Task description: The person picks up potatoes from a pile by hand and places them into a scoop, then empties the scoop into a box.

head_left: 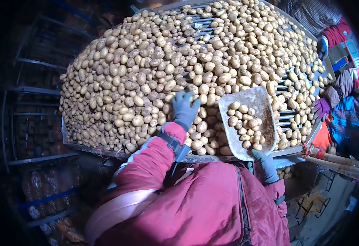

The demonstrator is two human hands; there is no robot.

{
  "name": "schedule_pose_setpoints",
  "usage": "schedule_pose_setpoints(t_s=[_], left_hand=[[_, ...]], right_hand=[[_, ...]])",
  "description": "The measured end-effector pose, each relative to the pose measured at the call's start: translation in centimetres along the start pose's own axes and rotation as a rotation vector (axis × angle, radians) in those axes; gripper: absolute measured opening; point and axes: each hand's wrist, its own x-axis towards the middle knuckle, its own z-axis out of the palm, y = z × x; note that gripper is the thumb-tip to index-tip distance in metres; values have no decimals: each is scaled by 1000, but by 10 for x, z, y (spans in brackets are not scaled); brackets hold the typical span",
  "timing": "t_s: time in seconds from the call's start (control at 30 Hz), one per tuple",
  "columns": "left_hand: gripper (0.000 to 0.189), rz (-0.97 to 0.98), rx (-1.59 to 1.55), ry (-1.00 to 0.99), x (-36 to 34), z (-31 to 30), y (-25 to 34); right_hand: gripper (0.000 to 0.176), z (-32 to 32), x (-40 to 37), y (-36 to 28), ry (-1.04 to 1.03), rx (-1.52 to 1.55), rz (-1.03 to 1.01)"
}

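Note:
A big heap of potatoes (118, 82) covers a slatted metal sorting table in front of me. My left hand (185, 110), in a grey-blue glove, lies over the potatoes near the middle of the front edge. Its fingers are stretched out and touch several potatoes, with nothing gripped that I can see. To the right rests a worn, dirty white plastic scoop (265, 119) with several small potatoes (245, 125) in it. My right hand (265, 165), gloved as well, grips the scoop's near end, thumb over the rim and the other fingers mostly hidden below.
Dark metal slats (284, 117) show through gaps in the heap. The table's front edge (93, 151) runs just before my body. At the right is another person's purple-gloved hand (322, 107), with wooden poles (339, 162) nearer me. Metal racks (40, 90) stand at the left.

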Motion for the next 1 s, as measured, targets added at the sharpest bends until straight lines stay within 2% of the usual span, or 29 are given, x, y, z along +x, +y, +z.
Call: schedule_pose_setpoints(t_s=[0.03, 0.07, 0.1, 0.13, 0.17, 0.23, 0.3, 0.4, 0.43, 0.5, 0.53, 0.57, 0.6, 0.63, 0.7, 0.73, 0.77, 0.8, 0.83, 0.87, 0.9, 0.97, 1.0], left_hand=[[43, 19, 163, -183, 3, 13, 2], [41, 20, 100, -167, 0, 0, 28], [40, 19, 32, -150, -4, -17, 52], [42, 133, 71, -76, -10, -7, 39], [42, 130, 69, -69, -6, -9, 27], [46, 65, 28, -237, -4, -25, -13], [50, 36, 58, -223, 3, -28, -72], [54, 51, 132, -211, 1, 20, -174], [54, 49, 128, -209, -8, 23, -164], [59, -10, 136, -61, -28, 34, -123], [61, 17, 40, -35, -28, 44, -118], [63, 0, 60, -34, -29, 12, -71], [65, -29, 42, -58, -27, 10, -55], [67, -52, 20, -80, -25, 14, -43], [68, -47, 44, -28, -30, 22, -30], [69, -195, -72, -109, -16, -30, 22], [69, -241, -34, -154, -9, -51, 50], [70, -135, -99, -93, -30, -17, 38], [67, -172, -92, -159, -31, -13, 54], [63, -94, -267, 24, -29, 0, 64], [60, -75, -412, -74, -33, 7, 65], [60, 12, -679, -411, -21, -13, 79], [56, 250, -578, -264, -19, -21, 87]], right_hand=[[49, 1, -1, -1, 9, -41, -4], [35, 1, -2, -1, 19, -83, -5], [35, 1, 0, 0, 14, -90, -2], [34, -1, 2, 0, 36, -62, 13], [34, -3, 5, -2, 58, -31, 25], [32, -3, 5, -3, 47, -39, 61], [33, 2, 6, -2, -13, -78, -66], [33, 7, 5, -4, -1, -67, 50], [33, 11, 3, -8, 0, -71, 49], [35, 20, -2, -12, 0, -205, -50], [35, 17, 1, -7, 1, -207, -45], [35, 12, 8, 2, 0, -124, -70], [36, 8, 13, 7, -6, -40, -98], [36, 5, 15, 5, -14, -45, -97], [36, 0, 17, 0, -17, -77, 49], [31, 7, 25, 7, 41, -63, -92], [28, 8, 24, -1, 27, -117, -18], [27, 3, 32, 0, 9, -117, -34], [26, 0, 38, 0, -5, -118, -53], [28, 8, 33, -11, 7, -223, -29], [28, 4, 36, -11, 10, -239, -27], [26, -6, 44, -13, -16, -196, 25], [29, -4, 43, -15, 85, -209, 51]])
